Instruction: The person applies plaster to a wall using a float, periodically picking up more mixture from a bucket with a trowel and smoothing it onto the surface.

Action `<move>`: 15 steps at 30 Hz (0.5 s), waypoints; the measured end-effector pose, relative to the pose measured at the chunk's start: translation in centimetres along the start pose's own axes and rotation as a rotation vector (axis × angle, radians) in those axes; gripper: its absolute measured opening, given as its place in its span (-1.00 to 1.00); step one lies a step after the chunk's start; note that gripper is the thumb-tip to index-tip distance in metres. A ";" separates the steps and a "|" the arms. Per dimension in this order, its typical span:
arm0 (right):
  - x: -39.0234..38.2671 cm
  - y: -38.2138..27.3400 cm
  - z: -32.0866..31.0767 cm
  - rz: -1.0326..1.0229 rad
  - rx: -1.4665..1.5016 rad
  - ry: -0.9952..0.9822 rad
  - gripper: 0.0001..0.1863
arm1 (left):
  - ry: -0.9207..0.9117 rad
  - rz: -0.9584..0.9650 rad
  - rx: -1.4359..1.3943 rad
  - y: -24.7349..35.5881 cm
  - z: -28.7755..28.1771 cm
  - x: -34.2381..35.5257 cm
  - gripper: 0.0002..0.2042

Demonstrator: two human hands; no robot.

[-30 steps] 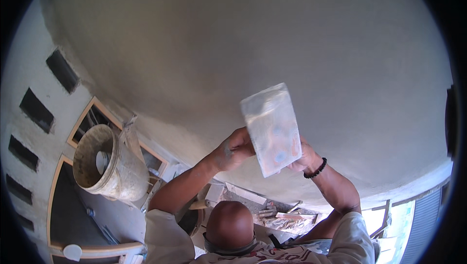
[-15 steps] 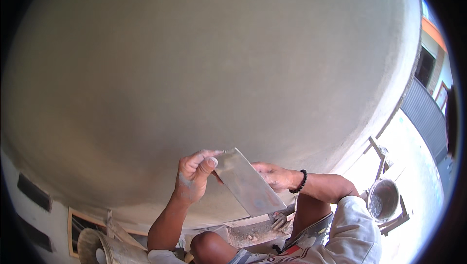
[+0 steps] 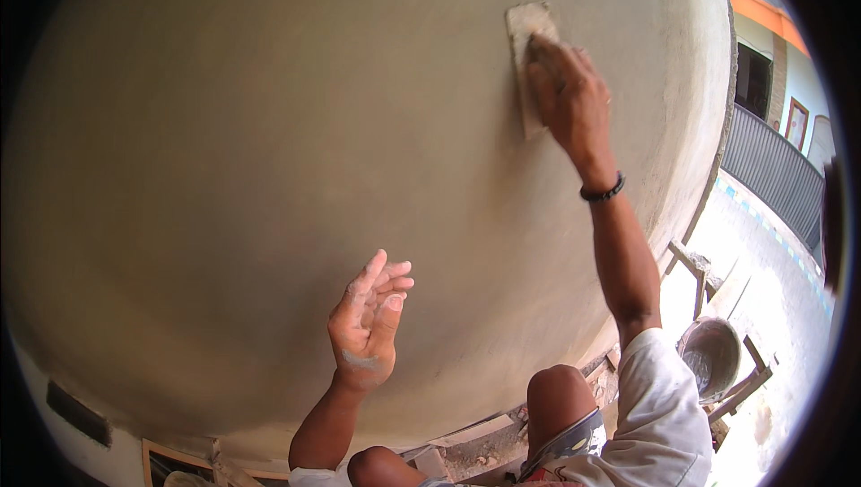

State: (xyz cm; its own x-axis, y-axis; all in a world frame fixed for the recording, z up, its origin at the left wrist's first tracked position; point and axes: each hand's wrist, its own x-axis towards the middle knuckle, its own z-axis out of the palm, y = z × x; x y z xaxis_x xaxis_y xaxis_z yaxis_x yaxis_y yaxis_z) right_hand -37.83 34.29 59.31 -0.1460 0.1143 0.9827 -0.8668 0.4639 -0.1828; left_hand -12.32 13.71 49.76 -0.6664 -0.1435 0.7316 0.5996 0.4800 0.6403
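A broad grey plastered wall (image 3: 269,146) fills most of the view. High on its right part, my right hand (image 3: 570,92) is closed round the grip of a plastering trowel (image 3: 531,19), whose long rectangular blade lies against the plaster. That blade stands nearly upright, and my fingers hide its handle. A dark beaded bracelet (image 3: 603,189) circles my right wrist. Lower down, left of the middle, my left hand (image 3: 366,321) is raised in front of the wall with fingers apart and nothing in it. Grey plaster smears its palm and wrist.
At the lower right a round bucket (image 3: 708,357) sits beside a wooden frame (image 3: 749,379). Boards and rubble (image 3: 475,451) lie along the wall's foot, close to my knees. Beyond the wall's right edge are a corrugated grey gate (image 3: 771,160) and a building.
My right hand has carried the trowel from in front of my body up and right onto the wall. My left hand has let go of the blade and its fingers have spread.
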 end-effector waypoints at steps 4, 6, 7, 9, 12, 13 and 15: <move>-11.0 -1.2 1.2 -0.156 -0.064 -0.262 -0.55 | -0.009 0.016 0.003 -0.5 1.9 0.7 -0.57; -11.1 4.9 -0.9 -0.042 -0.056 -0.175 -0.59 | -0.019 0.068 0.025 -0.3 2.5 1.0 -0.59; -8.7 7.6 -1.1 0.092 0.000 -0.077 -0.60 | -0.005 0.104 0.014 -0.2 2.7 1.3 -0.59; -4.6 5.9 -0.3 0.007 -0.028 -0.067 -0.61 | 0.001 0.163 0.026 0.2 2.4 1.9 -0.59; -3.8 -2.4 1.8 -0.172 0.021 -0.074 -0.63 | 0.058 0.224 0.004 -0.2 4.1 3.2 -0.60; -7.0 -2.0 1.8 -0.250 0.006 -0.126 -0.60 | 0.085 0.232 -0.001 -0.5 4.4 3.2 -0.60; -12.9 1.9 1.4 -0.374 -0.019 -0.229 -0.55 | 0.111 0.306 0.106 -0.8 3.7 2.8 -0.61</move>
State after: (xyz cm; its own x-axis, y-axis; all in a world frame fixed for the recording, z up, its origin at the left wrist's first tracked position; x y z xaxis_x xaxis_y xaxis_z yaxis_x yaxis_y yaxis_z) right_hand -38.25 32.46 46.33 0.0726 -0.2611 0.9626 -0.8715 0.4528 0.1886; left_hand -16.25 16.13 50.41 -0.4064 -0.0694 0.9110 0.7115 0.6015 0.3632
